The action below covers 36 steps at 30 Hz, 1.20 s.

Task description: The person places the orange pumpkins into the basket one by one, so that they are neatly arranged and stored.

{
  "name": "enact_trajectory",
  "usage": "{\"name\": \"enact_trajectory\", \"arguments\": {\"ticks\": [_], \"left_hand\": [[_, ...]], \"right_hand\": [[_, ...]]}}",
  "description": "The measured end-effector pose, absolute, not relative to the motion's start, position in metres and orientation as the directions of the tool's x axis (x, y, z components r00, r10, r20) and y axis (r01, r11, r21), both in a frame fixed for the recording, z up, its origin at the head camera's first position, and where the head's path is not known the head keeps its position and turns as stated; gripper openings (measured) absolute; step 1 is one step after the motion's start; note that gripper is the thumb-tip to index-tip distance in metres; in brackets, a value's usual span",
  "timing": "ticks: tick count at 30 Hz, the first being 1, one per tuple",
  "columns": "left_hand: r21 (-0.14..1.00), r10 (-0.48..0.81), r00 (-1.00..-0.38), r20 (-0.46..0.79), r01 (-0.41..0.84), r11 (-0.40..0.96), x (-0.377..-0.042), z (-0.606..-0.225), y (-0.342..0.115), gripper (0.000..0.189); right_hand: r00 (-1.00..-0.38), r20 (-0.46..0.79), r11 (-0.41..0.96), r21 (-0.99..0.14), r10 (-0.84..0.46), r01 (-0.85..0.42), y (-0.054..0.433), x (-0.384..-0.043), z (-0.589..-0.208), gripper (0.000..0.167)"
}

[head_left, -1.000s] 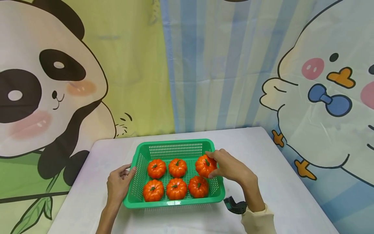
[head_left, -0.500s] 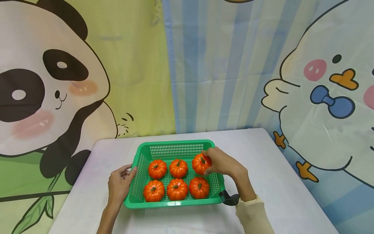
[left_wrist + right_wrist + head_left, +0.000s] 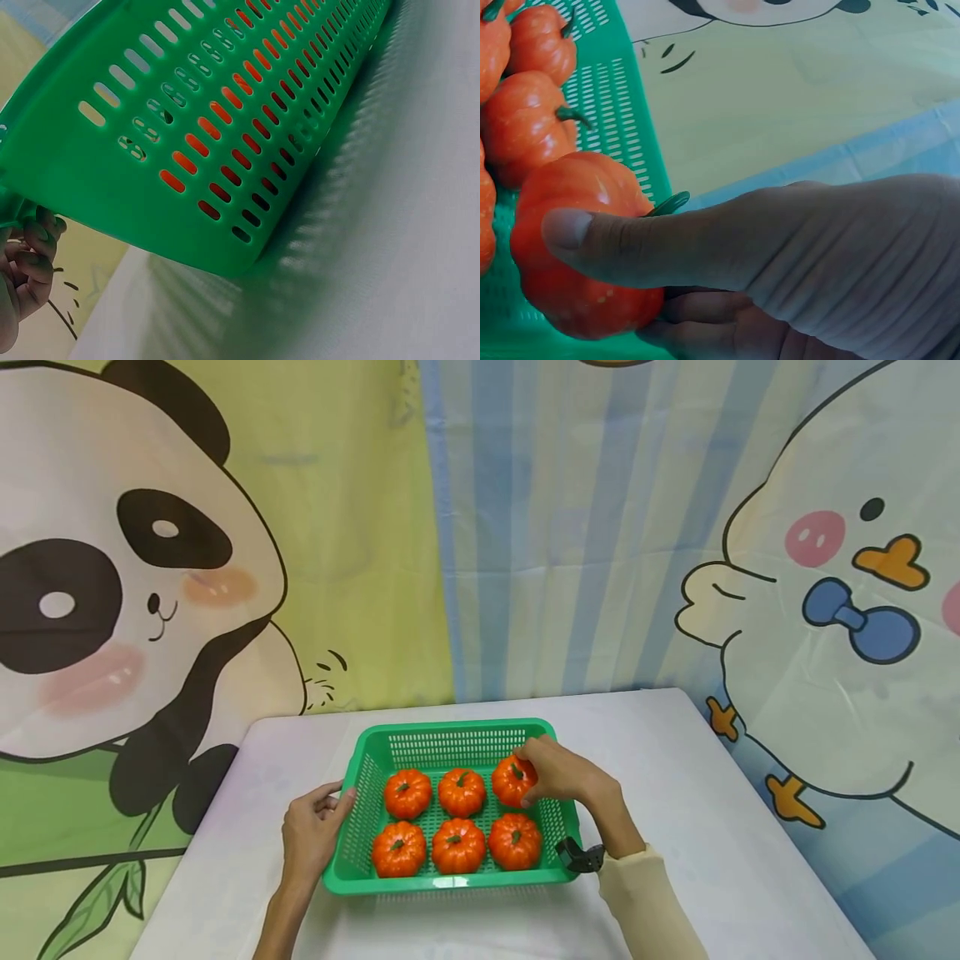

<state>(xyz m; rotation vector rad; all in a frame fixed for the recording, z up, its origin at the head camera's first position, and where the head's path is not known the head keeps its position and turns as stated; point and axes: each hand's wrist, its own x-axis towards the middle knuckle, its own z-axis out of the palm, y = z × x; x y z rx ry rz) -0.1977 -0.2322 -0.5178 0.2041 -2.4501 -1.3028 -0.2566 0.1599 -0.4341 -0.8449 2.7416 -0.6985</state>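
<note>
A green plastic basket (image 3: 450, 884) with slotted sides holds several small orange pumpkins in two rows. My left hand (image 3: 311, 835) grips its left rim, thumb on top; curled fingers (image 3: 37, 251) show under the rim in the left wrist view. At the basket's back right corner, my right hand (image 3: 566, 772) holds a pumpkin (image 3: 512, 782) between thumb and fingers. The right wrist view has the thumb (image 3: 630, 244) lying across that pumpkin (image 3: 585, 187), beside its green stem. Right in front of it sits another pumpkin (image 3: 515, 842).
The basket stands on a white-covered table (image 3: 675, 793). Behind it hangs a cloth backdrop (image 3: 360, 543) with a large panda and a white chick printed on it. A dark device (image 3: 579, 857) is strapped to the right wrist.
My right hand has moved left and slightly up in the head view with its pumpkin, bringing it into line with the back row. My left hand stays on the rim.
</note>
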Motion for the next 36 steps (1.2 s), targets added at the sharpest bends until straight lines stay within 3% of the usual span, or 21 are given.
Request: {"name": "enact_trajectory", "arguments": {"ticks": [13,20,29,36], "left_hand": [[0.825,-0.285,-0.928,0.241,0.041,0.563,-0.198,-0.518,-0.232,0.040],[0.824,-0.286,-0.927,0.242,0.040,0.565,-0.198,-0.518,-0.232,0.040],[0.824,-0.291,-0.926,0.241,0.036,0.566,-0.198,-0.519,-0.232,0.040],[0.825,-0.293,-0.923,0.248,0.043,0.563,-0.199,-0.519,-0.232,0.038]], "right_hand": [[-0.840,-0.107,0.752,-0.517,-0.531,-0.410,0.154,-0.267,-0.447,0.044],[-0.812,-0.079,0.734,-0.486,-0.578,-0.475,0.150,-0.272,-0.452,0.037],[-0.817,-0.092,0.737,-0.496,-0.570,-0.459,0.146,-0.279,-0.459,0.046],[-0.766,-0.034,0.679,-0.489,-0.642,-0.548,0.152,-0.306,-0.503,0.042]]}}
